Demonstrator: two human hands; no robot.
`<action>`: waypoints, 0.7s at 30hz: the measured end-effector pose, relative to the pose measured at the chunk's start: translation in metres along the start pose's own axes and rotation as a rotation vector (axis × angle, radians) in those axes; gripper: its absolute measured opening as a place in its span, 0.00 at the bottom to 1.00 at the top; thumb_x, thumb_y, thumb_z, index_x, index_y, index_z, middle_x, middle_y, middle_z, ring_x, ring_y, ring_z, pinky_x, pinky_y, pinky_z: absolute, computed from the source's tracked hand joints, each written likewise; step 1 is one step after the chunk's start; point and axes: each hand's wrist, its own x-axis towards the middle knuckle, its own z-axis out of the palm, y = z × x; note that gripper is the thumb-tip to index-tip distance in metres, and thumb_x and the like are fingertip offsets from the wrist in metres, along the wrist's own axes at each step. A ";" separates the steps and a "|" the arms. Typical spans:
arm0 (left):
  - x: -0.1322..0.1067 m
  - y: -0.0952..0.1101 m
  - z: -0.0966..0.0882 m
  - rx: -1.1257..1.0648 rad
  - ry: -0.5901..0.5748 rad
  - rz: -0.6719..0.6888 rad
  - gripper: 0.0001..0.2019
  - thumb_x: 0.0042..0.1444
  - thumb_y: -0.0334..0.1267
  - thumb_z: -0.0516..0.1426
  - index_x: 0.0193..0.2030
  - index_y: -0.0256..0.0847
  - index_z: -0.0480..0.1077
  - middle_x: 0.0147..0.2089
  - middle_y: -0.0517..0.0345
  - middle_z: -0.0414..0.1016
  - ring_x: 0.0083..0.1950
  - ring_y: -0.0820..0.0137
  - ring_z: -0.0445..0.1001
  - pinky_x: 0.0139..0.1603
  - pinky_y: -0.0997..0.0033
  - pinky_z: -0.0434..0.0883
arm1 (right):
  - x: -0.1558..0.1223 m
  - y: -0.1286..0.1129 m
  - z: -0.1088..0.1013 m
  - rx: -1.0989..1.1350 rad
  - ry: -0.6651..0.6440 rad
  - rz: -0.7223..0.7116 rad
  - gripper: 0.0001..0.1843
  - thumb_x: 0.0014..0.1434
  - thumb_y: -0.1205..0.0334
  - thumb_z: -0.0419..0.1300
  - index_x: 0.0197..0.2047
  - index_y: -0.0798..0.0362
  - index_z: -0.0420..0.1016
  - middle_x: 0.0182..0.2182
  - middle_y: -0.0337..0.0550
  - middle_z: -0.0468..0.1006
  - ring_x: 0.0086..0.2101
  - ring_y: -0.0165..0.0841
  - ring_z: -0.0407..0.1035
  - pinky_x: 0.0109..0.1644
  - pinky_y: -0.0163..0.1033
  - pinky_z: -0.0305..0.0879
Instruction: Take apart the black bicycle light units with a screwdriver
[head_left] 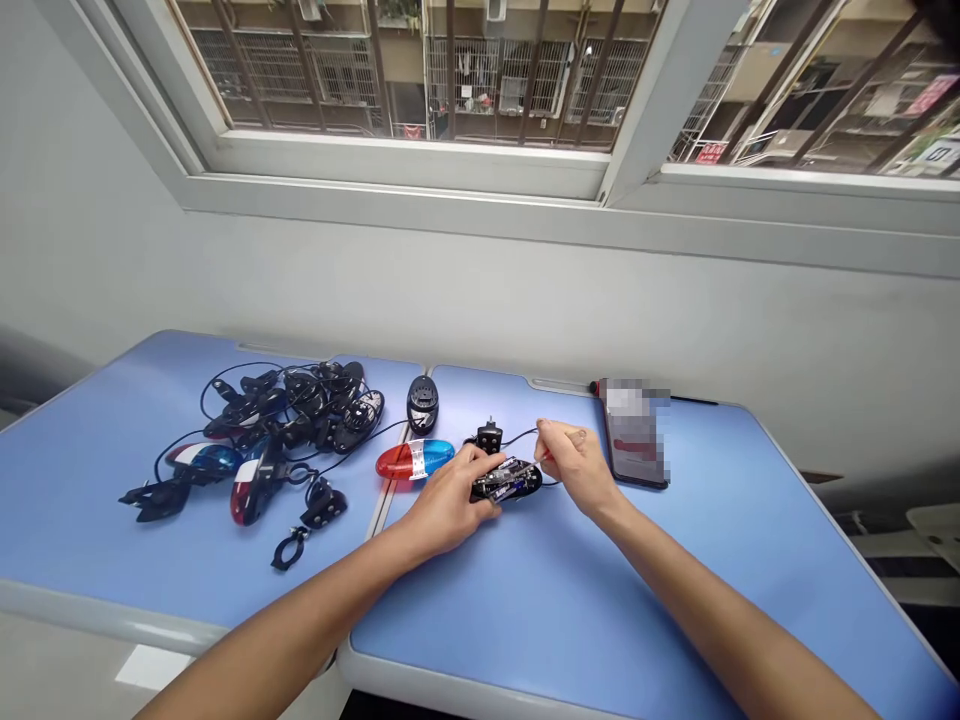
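Observation:
My left hand presses down on a black opened device with an exposed circuit board on the blue table, fingers curled over its left end. My right hand is closed in a pinch on a small red-handled tool whose tip I cannot make out, just right of the board. A thin black wire runs from the board to a small black part behind it. A red, white and blue light cover lies just left of my left hand. A black oval shell sits behind it.
A tangled pile of black wired units and red-blue lights covers the left table. Loose black clamps lie in front of it. A phone lies at the right rear. A wall and window stand behind the tables.

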 end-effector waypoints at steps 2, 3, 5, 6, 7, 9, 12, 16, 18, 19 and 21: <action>-0.002 0.003 0.000 0.047 0.012 -0.020 0.32 0.49 0.27 0.62 0.63 0.47 0.67 0.54 0.53 0.69 0.54 0.58 0.71 0.57 0.57 0.68 | -0.009 0.004 -0.005 0.024 0.087 -0.012 0.28 0.69 0.48 0.43 0.20 0.51 0.61 0.11 0.29 0.51 0.13 0.25 0.50 0.17 0.32 0.51; -0.003 0.004 0.001 0.065 0.020 -0.027 0.32 0.50 0.28 0.62 0.63 0.47 0.66 0.55 0.53 0.69 0.55 0.58 0.71 0.57 0.56 0.68 | -0.015 0.006 -0.006 0.029 0.134 -0.029 0.28 0.70 0.47 0.41 0.23 0.51 0.64 0.12 0.30 0.55 0.14 0.26 0.53 0.17 0.32 0.53; -0.006 0.005 0.002 0.072 0.029 -0.023 0.32 0.50 0.28 0.61 0.63 0.47 0.66 0.55 0.52 0.70 0.55 0.57 0.71 0.57 0.55 0.68 | -0.028 0.009 -0.008 0.026 0.207 -0.081 0.26 0.70 0.46 0.44 0.31 0.53 0.72 0.18 0.37 0.68 0.17 0.28 0.61 0.19 0.34 0.59; -0.006 0.006 0.003 0.066 0.034 -0.010 0.31 0.51 0.28 0.61 0.63 0.47 0.66 0.55 0.52 0.70 0.55 0.58 0.72 0.57 0.56 0.69 | -0.034 0.010 -0.007 0.013 0.215 -0.120 0.22 0.68 0.46 0.49 0.36 0.53 0.75 0.23 0.41 0.75 0.20 0.30 0.66 0.22 0.36 0.64; -0.007 0.005 0.005 0.059 0.046 0.009 0.30 0.51 0.28 0.60 0.62 0.47 0.67 0.54 0.52 0.70 0.54 0.58 0.72 0.57 0.56 0.69 | -0.039 0.011 -0.005 -0.006 0.208 -0.161 0.17 0.66 0.48 0.54 0.39 0.52 0.77 0.29 0.45 0.79 0.26 0.33 0.72 0.28 0.38 0.70; -0.008 0.005 0.007 0.068 0.112 0.052 0.28 0.51 0.27 0.60 0.60 0.48 0.69 0.55 0.51 0.71 0.55 0.58 0.73 0.57 0.56 0.70 | -0.046 0.015 -0.002 -0.083 0.164 -0.278 0.11 0.65 0.57 0.56 0.45 0.48 0.78 0.40 0.49 0.82 0.40 0.39 0.76 0.43 0.46 0.73; -0.008 0.003 0.011 0.132 0.240 0.131 0.23 0.51 0.26 0.59 0.54 0.48 0.72 0.55 0.51 0.72 0.56 0.55 0.72 0.57 0.52 0.71 | -0.047 0.021 0.002 -0.222 0.051 -0.339 0.13 0.61 0.66 0.58 0.48 0.46 0.76 0.49 0.49 0.79 0.51 0.44 0.71 0.54 0.53 0.69; -0.008 0.002 0.010 0.229 0.290 0.256 0.16 0.54 0.28 0.60 0.48 0.46 0.74 0.51 0.51 0.77 0.54 0.54 0.73 0.56 0.47 0.71 | -0.045 0.024 0.002 -0.327 -0.131 -0.246 0.20 0.57 0.71 0.62 0.52 0.48 0.71 0.53 0.51 0.76 0.54 0.46 0.67 0.57 0.56 0.66; -0.007 0.002 0.008 0.265 0.293 0.294 0.16 0.55 0.29 0.59 0.51 0.45 0.72 0.50 0.51 0.78 0.52 0.54 0.74 0.54 0.49 0.72 | -0.045 0.024 0.002 -0.310 -0.155 -0.231 0.20 0.56 0.74 0.61 0.51 0.48 0.70 0.51 0.49 0.76 0.52 0.44 0.68 0.56 0.53 0.66; -0.007 0.002 0.006 0.289 0.295 0.311 0.17 0.56 0.30 0.59 0.52 0.45 0.71 0.50 0.51 0.79 0.51 0.55 0.75 0.52 0.51 0.73 | -0.045 0.023 0.002 -0.299 -0.152 -0.230 0.21 0.55 0.75 0.61 0.50 0.48 0.69 0.50 0.48 0.76 0.51 0.43 0.68 0.55 0.52 0.67; -0.008 0.003 0.005 0.379 0.303 0.369 0.14 0.59 0.32 0.58 0.52 0.45 0.71 0.47 0.52 0.80 0.48 0.57 0.76 0.47 0.54 0.74 | -0.045 0.022 0.001 -0.282 -0.137 -0.226 0.21 0.53 0.76 0.62 0.48 0.48 0.68 0.48 0.47 0.76 0.50 0.42 0.68 0.53 0.49 0.68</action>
